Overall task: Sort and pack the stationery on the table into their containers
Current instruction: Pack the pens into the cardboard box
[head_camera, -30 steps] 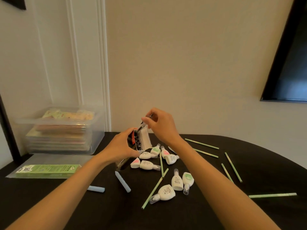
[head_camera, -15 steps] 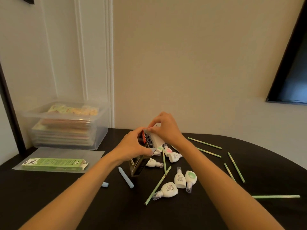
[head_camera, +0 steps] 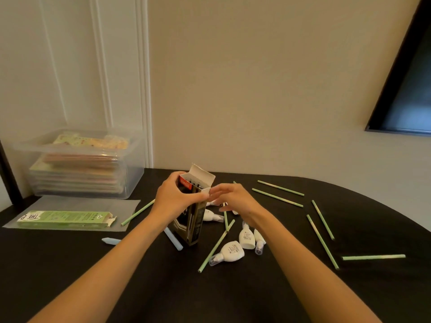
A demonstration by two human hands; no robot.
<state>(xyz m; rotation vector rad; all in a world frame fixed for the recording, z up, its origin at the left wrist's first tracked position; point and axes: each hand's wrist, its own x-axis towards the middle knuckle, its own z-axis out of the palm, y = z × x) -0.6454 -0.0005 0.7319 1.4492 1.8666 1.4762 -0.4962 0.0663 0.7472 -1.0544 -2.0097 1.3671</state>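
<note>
My left hand [head_camera: 173, 198] grips a tall dark pen box [head_camera: 192, 220] that stands upright on the black table [head_camera: 233, 294]. Its white top flap is open and dark pen ends show inside. Just right of the box hovers my right hand [head_camera: 235, 201], fingers stretched out and holding nothing, fingertips close to the box's top edge. Several white correction tapes [head_camera: 246, 238] lie beneath and in front of that hand. Several green sticks [head_camera: 277, 197] are scattered across the table. Two light blue pieces [head_camera: 173, 240] lie left of the box.
A green carton [head_camera: 64, 219] with an open end lies on a clear plastic sheet [head_camera: 130, 203] at the left. Behind it stands a clear plastic bin [head_camera: 81, 183] of stacked flat packets. The wall runs along the table's far edge.
The box has been set upright on the table in my left hand. My right hand has left the box's top and now hovers beside it, empty.
</note>
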